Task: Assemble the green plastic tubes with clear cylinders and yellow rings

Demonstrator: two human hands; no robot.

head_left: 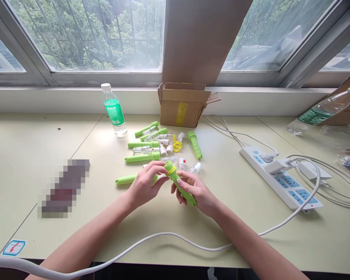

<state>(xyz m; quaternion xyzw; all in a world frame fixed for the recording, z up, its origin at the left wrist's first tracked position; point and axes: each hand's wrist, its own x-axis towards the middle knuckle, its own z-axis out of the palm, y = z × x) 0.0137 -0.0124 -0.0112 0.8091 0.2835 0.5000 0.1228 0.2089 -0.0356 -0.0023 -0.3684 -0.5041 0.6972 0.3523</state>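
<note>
Green plastic fills the middle of my view: a green handle (183, 188) lies slantwise in the right hand (196, 191), whose fingers are wrapped and clamped around its lower half, just above the worktop (236, 221). The left hand (147, 182) meets it from the other side, thumb and forefinger pinched together on the handle's ribbed upper tip, where a yellow band (169, 167) sits. I cannot tell whether those fingers grip the band itself or the ribs beside it. Just behind both hands a scatter of parts lies on the worktop: several more green handles (142, 157) side by side, small clear tubes (196, 168) with white caps (162, 150) among them, a loose yellow ring (177, 146), and one green piece (195, 144) lying apart to the right. Further back stand a water bottle (114, 111) with a green label and an open cardboard box (182, 105) against the window sill. To the right a white power strip (282, 181) lies with plugs in it, and a white cable (163, 235) runs across the near edge under both forearms.
</note>
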